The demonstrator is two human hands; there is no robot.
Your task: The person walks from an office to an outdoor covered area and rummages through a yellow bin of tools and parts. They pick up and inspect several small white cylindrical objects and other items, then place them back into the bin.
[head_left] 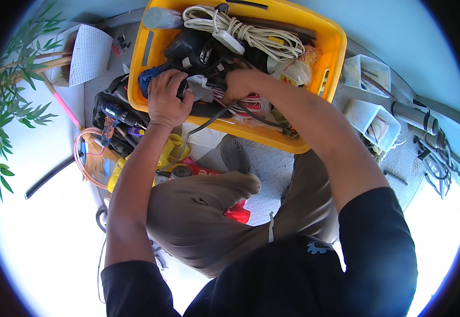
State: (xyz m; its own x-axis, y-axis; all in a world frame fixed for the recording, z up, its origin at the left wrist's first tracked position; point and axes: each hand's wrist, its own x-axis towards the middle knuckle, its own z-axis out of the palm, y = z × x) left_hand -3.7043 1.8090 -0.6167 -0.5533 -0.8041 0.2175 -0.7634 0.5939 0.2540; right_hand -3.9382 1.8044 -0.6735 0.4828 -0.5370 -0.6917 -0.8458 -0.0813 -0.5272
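Observation:
Both my hands are inside a yellow plastic bin (341, 47) full of tools and cords. My left hand (169, 99) is by the near left wall, its fingers curled over a black rounded piece (182, 89) that is mostly covered. Toward the middle, my right hand (239, 84) closes around something dark, and its fingers are partly hidden. A black piece (217, 83) lies against that hand, with a grey cable (209, 121) passing below. Beyond the hands are a black power tool (190, 50) and a coiled white extension cord (251, 33) with a white socket block (229, 42).
Left of the bin, a cordless drill (113, 113) lies on a black bag, near a potted plant (90, 55). Two white plastic containers (375, 124) stand to the right, beside a metal cylinder (415, 117) and grey cables (438, 166). My crossed legs are close to the bin's near side.

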